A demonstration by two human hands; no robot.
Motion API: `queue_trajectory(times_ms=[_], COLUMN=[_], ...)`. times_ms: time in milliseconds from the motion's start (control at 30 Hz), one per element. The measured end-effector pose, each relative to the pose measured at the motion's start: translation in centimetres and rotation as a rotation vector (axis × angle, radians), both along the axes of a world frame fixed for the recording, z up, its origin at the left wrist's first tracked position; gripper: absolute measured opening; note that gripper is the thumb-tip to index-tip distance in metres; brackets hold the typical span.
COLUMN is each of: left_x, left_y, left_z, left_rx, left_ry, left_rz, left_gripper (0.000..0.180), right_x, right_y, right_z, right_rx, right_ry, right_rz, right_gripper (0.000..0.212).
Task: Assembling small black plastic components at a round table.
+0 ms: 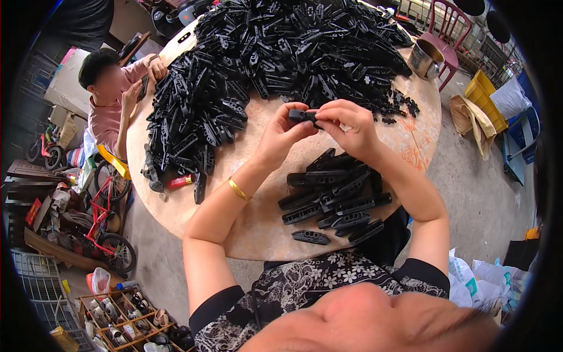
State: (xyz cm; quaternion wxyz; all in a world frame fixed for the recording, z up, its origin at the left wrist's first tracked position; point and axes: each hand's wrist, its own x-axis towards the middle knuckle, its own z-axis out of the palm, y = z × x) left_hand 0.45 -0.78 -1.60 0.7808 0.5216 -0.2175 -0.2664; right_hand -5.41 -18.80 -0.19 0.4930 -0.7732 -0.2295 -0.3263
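Note:
Above the middle of the round table, my left hand (280, 130) grips one end of a black plastic part (300, 116) between thumb and fingers. My right hand (353, 128) pinches at the other end of it, its thumb and fingertips close together; whether a smaller piece is between them is hidden. A small heap of long black plastic parts (337, 190) lies nearer to me, between my forearms. Beyond my hands spreads a big pile of similar black parts (281, 53). Tiny black pieces (404, 105) lie scattered at its right edge.
The round table (234, 202) has a pale patterned top. At its left side a person (108, 97) handles a black part. A metal pot (426, 57) stands at the far right edge, near a red chair (448, 35). A red box (180, 181) lies at the left.

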Motion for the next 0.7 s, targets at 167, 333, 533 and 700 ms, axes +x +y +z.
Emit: queue_trajectory(times_ms=[167, 333, 533, 700], left_x=[0.1, 0.8, 1.2, 0.9], left_y=[0.3, 0.9, 1.5, 1.7], left_z=[0.7, 1.0, 1.6, 2.8], left_rx=[-0.036, 0.068, 0.227, 0.327], left_ry=[0.163, 0.244, 0.257, 0.158], left_rz=[-0.002, -0.217, -0.325, -0.329], left_gripper=[0.027, 0.032, 0.033, 0.037], right_x=[-0.2, 0.4, 0.1, 0.1], right_y=[0.5, -0.3, -0.2, -0.7], right_z=[0.4, 0.2, 0.2, 0.5], right_rx=[0.178, -0.142, -0.280, -0.426], right_ry=[0.117, -0.166, -0.213, -0.232], right_rz=[0.014, 0.002, -0.005, 0.023], right_gripper=[0.013, 0.020, 0.024, 0.024])
